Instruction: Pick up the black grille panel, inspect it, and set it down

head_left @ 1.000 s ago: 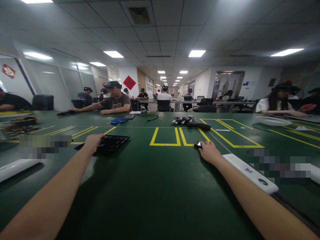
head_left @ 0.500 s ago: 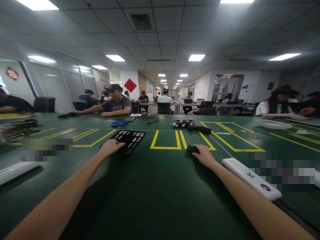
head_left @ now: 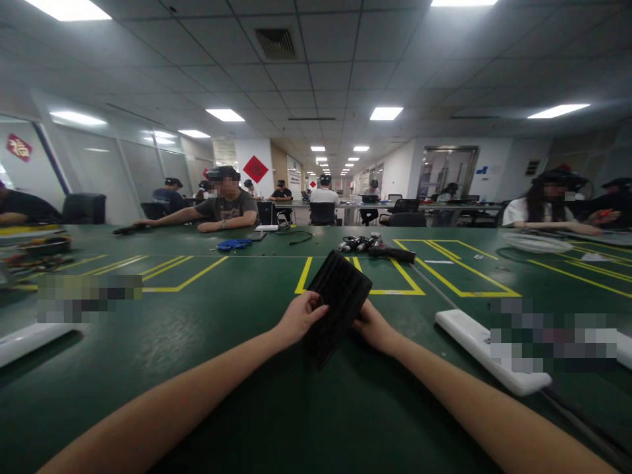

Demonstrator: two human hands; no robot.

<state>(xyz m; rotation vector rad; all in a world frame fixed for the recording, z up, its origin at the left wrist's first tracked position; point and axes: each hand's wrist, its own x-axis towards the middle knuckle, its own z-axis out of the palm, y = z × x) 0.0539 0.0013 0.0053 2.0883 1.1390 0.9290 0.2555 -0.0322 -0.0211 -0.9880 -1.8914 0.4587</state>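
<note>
A flat black rectangular case (head_left: 340,293) is held tilted up above the green table, in front of me. My left hand (head_left: 305,317) grips its left edge, the thumb lying across the dark face. From the other side my right hand (head_left: 375,326) holds the right edge, with its fingers partly hidden behind the case. The face turned to me looks dark and ridged; the other side is hidden. Whether my right hand also has the small black object behind the case, I cannot tell.
Yellow tape outlines (head_left: 459,293) mark the green table (head_left: 207,368). Beyond the case lie a bundle of metal-ended cables (head_left: 358,243), a black handle-shaped tool (head_left: 394,254) and a blue item (head_left: 234,244). A white power strip (head_left: 488,349) sits right. People (head_left: 227,204) sit across the table.
My left hand has brought the black case rightward and turned it up, so its white-marked slots no longer show. My right hand has moved left onto the case; its small black object is out of sight.
</note>
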